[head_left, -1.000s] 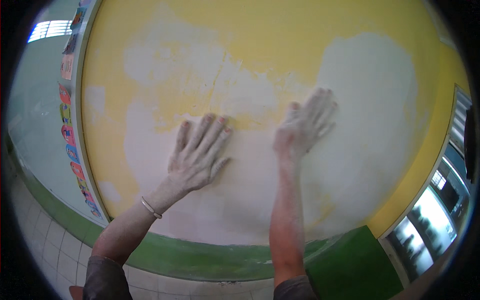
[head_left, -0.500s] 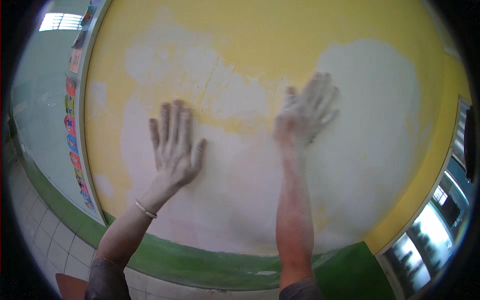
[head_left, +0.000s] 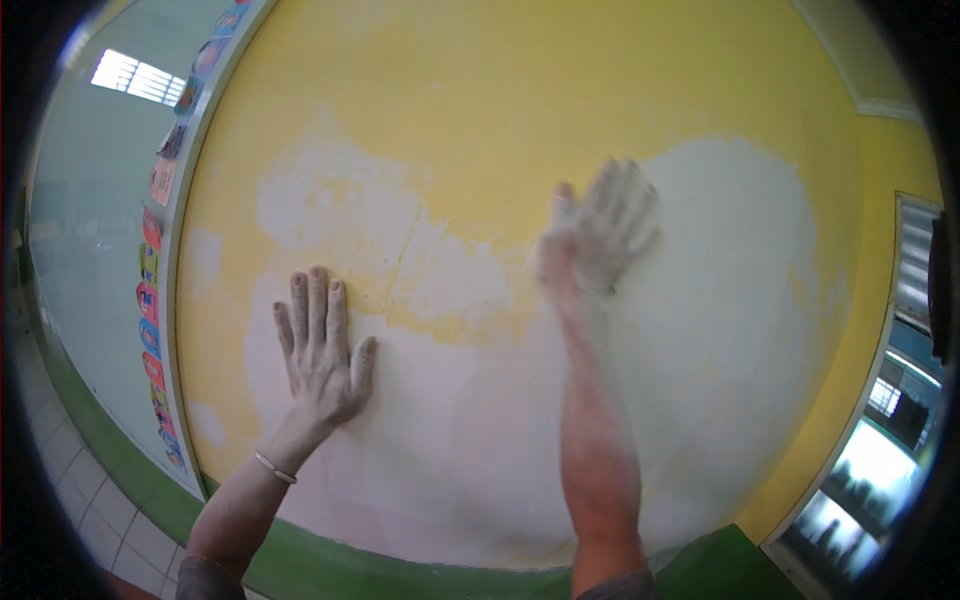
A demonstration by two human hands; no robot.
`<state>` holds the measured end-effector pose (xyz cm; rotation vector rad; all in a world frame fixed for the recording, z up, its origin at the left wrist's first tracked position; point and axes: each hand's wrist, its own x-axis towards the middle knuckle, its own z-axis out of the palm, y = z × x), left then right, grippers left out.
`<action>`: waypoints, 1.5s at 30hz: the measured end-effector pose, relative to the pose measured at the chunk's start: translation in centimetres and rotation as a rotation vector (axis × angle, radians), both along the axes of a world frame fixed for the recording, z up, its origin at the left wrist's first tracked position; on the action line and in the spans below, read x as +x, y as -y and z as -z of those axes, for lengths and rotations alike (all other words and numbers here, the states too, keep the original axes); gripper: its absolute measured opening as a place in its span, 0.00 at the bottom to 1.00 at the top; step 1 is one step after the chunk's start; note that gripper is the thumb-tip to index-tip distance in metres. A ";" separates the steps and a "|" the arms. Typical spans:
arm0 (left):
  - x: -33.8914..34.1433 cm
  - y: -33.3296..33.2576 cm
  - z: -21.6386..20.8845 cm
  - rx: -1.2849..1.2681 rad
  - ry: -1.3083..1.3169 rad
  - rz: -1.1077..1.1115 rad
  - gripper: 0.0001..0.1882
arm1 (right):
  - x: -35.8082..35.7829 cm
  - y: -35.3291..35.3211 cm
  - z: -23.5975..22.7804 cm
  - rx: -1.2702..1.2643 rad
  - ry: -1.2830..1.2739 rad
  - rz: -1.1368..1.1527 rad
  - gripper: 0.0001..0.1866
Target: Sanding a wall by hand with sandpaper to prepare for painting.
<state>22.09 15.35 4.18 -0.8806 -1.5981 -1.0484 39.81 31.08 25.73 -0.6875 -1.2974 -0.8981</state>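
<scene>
A yellow wall point(head_left: 560, 90) with large whitish patches point(head_left: 740, 260) fills the middle of the view. My left hand point(head_left: 322, 365) lies flat on the lower pale area, palm to the wall and fingers stretched upward. It wears a light band point(head_left: 275, 468) at the wrist. My right hand point(head_left: 598, 230) rests on the wall higher up, where yellow meets the right pale patch. Its fingers are spread but blurred by motion, and pale dust coats it. A small dark bit shows at its lower edge; what it is, I cannot make out.
On the left stands a framed glossy board point(head_left: 100, 250) with colourful paper cutouts point(head_left: 149, 300) along its edge. A green band point(head_left: 400, 575) runs along the wall's bottom, above floor tiles point(head_left: 125, 540). To the right is a window point(head_left: 870, 460).
The view has tilted upward, so the wall sits lower in the picture. My right hand has slid up the wall, while my left hand keeps roughly the same spot on it.
</scene>
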 end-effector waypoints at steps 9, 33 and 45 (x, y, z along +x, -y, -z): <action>-5.7 3.9 1.5 -0.218 -0.188 -0.013 0.38 | -1.6 2.5 11.9 -0.030 0.622 -0.244 0.40; -15.4 9.8 5.9 -0.204 -0.199 0.058 0.38 | -13.2 8.9 7.3 -0.200 -0.018 -0.001 0.39; -17.2 11.5 6.5 -0.250 -0.273 0.056 0.35 | -13.5 8.7 11.5 -0.224 -0.064 -0.142 0.36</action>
